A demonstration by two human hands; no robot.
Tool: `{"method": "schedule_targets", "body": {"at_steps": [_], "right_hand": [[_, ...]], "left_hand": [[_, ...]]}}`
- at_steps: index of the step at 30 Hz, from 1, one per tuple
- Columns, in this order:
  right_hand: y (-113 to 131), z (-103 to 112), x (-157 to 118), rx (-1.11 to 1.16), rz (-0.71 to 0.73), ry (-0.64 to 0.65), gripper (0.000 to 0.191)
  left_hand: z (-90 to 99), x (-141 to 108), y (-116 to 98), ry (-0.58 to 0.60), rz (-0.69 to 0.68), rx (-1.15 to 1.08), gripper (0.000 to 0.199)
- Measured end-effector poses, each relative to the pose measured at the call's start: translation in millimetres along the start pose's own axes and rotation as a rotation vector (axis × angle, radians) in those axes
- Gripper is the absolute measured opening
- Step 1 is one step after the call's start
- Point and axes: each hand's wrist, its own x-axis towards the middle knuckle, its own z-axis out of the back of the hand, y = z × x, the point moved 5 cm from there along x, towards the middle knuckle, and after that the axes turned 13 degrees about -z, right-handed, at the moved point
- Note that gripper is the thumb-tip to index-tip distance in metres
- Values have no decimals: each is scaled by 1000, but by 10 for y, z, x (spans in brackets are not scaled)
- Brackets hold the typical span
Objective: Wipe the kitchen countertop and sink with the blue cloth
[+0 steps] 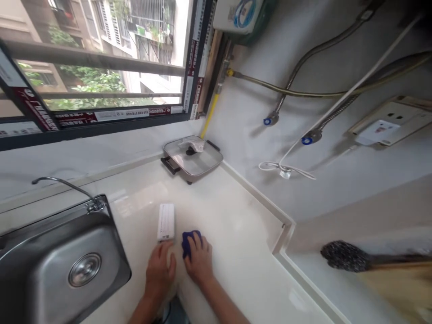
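Note:
My right hand [200, 261] presses a bunched dark blue cloth [186, 243] against the white countertop [232, 234], its fingers curled over the cloth. Just to the left, my left hand [159, 269] rests with its fingers forward and the thumb apart. Its fingertips are at the near end of a white rectangular block [166, 220] with small printing, which lies flat on the counter; whether they touch it is hard to make out. Nothing shows inside the left hand.
A steel sink [114, 252] with a thin faucet [67, 183] is at the left. An electric pan [199, 159] with a glass lid stands in the far corner. Hoses and a socket [388, 121] line the right wall; a dark brush-like head [344, 255] sits at the right.

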Motion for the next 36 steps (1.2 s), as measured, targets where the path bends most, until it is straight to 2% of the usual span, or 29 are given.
{"method": "schedule_targets", "body": {"at_steps": [1, 3, 6, 9, 12, 16, 19, 22, 26, 29, 33, 36], "right_hand": [[-14, -1, 92, -2, 18, 9, 63], [-80, 16, 256, -4, 37, 20, 62], [-257, 80, 420, -8, 9, 4, 60], [-454, 143, 418, -24, -34, -31, 59], [-604, 163, 215, -21, -37, -52, 60], [-732, 97, -246, 10, 6, -46, 64], [-787, -1, -537, 21, 55, 2, 70], [-797, -75, -649, 23, 106, 75, 74], [-693, -97, -550, 23, 148, 163, 76], [-475, -81, -418, 51, 234, 169, 74], [-100, -50, -264, 142, 362, 130, 67], [180, -49, -135, 188, 485, 175, 65]], "left_hand": [[-18, 135, 65, -35, 36, 71, 36], [-93, 378, 176, -26, 114, 196, 45], [-239, 617, 301, 106, 263, 326, 62], [-342, 720, 358, 221, 367, 384, 74], [-381, 771, 372, 257, 390, 387, 75], [-385, 790, 394, 271, 411, 369, 77], [-367, 775, 414, 257, 433, 318, 80], [-344, 739, 455, 243, 455, 249, 85], [-300, 683, 543, 190, 429, 142, 90], [-252, 625, 624, 155, 418, 9, 95], [-130, 436, 713, 144, 570, -217, 101], [30, 196, 685, 131, 684, -355, 102]]}}
